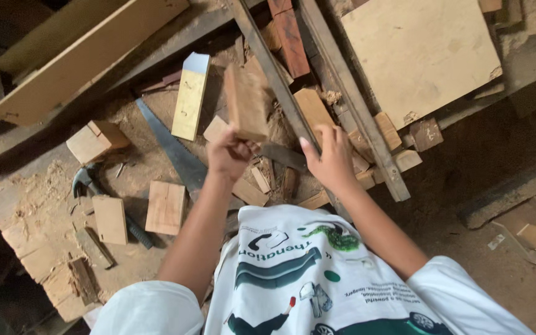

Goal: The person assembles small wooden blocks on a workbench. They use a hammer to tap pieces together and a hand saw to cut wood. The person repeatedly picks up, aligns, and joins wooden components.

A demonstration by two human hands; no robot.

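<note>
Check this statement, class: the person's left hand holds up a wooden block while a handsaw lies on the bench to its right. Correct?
Not quite. In the head view the left hand does hold the wooden block, but the handsaw lies on the bench to its left, not right.

At centre frame the left hand (229,152) holds a reddish-brown block (246,102). Left of it lies a pale yellow block (190,99) with a light blue-grey end. The saw (172,146) blade is dull blue-grey. At lower left, 2 light tan blocks (110,219) (166,207) sit by a hammer (85,180) with a dark grey head. The board (418,53) at upper right is pale beige. A brick-red plank (291,38) lies at top centre. The shirt (305,279) at the bottom is white with dark green printed pictures and a red-tipped match.
</note>
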